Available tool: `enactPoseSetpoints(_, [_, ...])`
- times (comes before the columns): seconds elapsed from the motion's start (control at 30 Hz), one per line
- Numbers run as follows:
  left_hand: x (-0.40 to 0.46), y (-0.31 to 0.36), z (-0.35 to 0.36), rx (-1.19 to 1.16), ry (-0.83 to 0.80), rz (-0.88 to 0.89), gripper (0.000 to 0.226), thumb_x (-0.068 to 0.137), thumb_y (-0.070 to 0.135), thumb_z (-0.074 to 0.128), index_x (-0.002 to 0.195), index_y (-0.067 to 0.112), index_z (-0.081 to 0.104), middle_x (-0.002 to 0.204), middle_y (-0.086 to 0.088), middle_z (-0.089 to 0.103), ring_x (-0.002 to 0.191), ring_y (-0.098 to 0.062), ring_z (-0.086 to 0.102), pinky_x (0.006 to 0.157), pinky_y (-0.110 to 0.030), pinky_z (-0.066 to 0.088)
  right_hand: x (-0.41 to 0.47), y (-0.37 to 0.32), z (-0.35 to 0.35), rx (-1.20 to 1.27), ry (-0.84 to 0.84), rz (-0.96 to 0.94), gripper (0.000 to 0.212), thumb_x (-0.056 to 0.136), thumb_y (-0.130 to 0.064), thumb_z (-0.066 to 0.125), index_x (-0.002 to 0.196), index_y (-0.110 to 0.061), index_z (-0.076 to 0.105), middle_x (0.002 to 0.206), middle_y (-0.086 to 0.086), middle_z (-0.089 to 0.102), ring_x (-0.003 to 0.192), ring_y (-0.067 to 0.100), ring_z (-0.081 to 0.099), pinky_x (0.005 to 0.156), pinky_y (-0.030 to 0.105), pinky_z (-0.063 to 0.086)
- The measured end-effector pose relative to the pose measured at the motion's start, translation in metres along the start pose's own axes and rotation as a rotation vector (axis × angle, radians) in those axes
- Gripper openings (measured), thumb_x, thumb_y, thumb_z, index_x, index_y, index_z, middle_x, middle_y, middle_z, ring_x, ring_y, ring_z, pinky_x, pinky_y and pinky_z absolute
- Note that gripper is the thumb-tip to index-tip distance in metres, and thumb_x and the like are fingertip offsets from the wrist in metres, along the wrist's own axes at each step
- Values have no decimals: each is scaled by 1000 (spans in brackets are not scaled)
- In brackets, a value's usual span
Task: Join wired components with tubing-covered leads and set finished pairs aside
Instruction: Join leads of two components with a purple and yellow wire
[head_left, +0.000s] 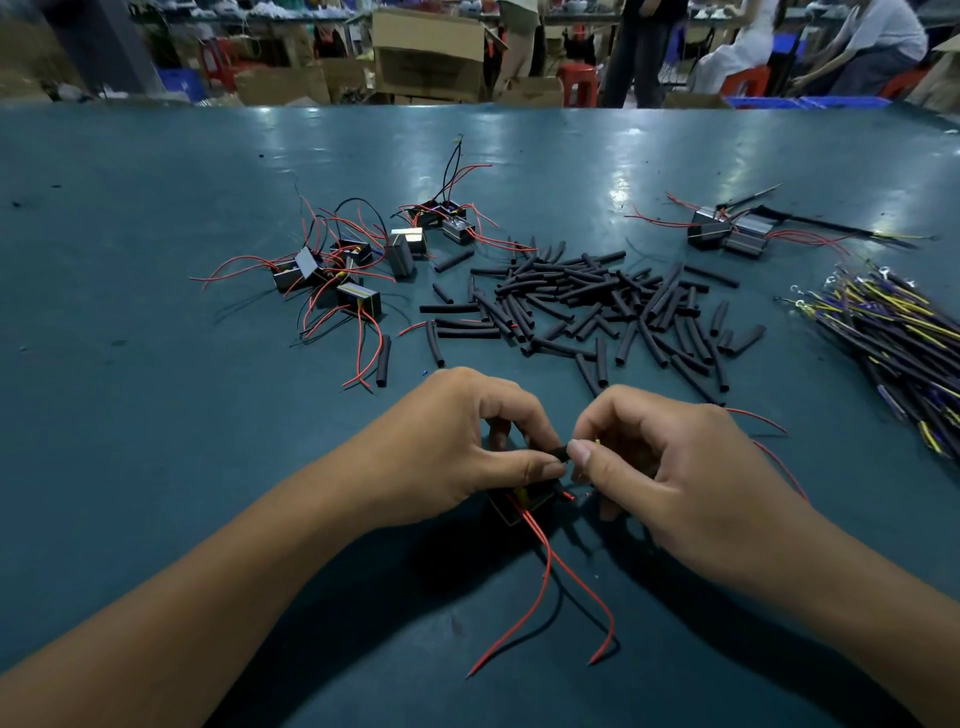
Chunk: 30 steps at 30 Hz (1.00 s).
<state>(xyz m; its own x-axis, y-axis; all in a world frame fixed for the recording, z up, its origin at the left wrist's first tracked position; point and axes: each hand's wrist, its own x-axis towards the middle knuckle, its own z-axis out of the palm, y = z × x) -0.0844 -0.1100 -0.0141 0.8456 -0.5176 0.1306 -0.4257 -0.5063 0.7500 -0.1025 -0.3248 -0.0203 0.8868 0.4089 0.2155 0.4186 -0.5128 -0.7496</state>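
Two hands at 6 o'clock, pinching a short black tube over a small black block with red wires.

Broad green table (156, 364); at 1 o'clock a heap of black tubes (582, 306); at 3 o'clock a bundle of leads (893, 332); at 11 o'clock loose blocks (332, 270); at 2 o'clock a finished pair (727, 234). Left hand (467, 447) curled, thumb and forefinger nipping the tube (560, 451); right hand (654, 457) curled, pinching something thin at its mouth. Block (519, 501) mostly hidden beneath. Probably light, wires (545, 577) limp, tube soft: best gripped near ends. Joint itself unreadable.
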Motion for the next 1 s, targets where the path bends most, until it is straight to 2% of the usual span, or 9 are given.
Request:
enactPoseSetpoints(0.07, [0,0,0,-5,0,-1,7,83,29,79,85,22,77,77,5,66,71,-19,58,68,-38,48,0,-1,-1,0,-8,2,11,89,-34,62,80,-28,61,65,0,66,55,16,61,55,34,47])
enactPoseSetpoints(0.17, [0,0,0,-21,0,-7,6,83,27,80,86,22,78,78,5,67,71,-19,58,70,-41,48,0,-2,-3,-20,-19,-4,12,88,-33,62,78,-27,61,63,-3,65,53,14,57,50,24,43])
enactPoseSetpoints(0.37, [0,-2,2,-3,1,-6,8,82,29,79,86,22,78,78,13,66,73,-18,60,72,-40,49,0,-2,0,-42,-34,-16,15,89,-22,65,76,-26,59,63,-3,63,50,10,51,49,17,38])
enactPoseSetpoints(0.53, [0,-2,2,12,12,8,9,83,28,80,86,20,78,78,12,67,72,-16,62,72,-36,50,-2,-1,0,-77,-9,-55,11,87,-27,62,77,-27,58,63,-3,61,49,8,49,48,13,35])
enactPoseSetpoints(0.67, [1,-2,2,15,19,21,7,83,26,80,86,20,78,76,14,64,73,-17,61,71,-33,50,-1,1,-1,-127,8,-102,17,87,-19,68,78,-27,57,63,-6,59,49,6,48,49,9,33])
enactPoseSetpoints(0.83, [1,0,2,27,9,30,8,84,26,79,89,19,78,81,8,68,74,-17,62,73,-36,51,0,2,-1,-142,-2,-100,19,89,-17,68,79,-28,56,65,-7,59,49,5,47,48,9,33])
enactPoseSetpoints(1.0, [1,3,3,67,16,62,11,85,29,78,92,21,78,87,8,69,82,-16,63,76,-34,51,2,5,-1,-148,-43,-84,19,93,-23,63,80,-32,52,68,-7,60,50,7,48,46,14,33])
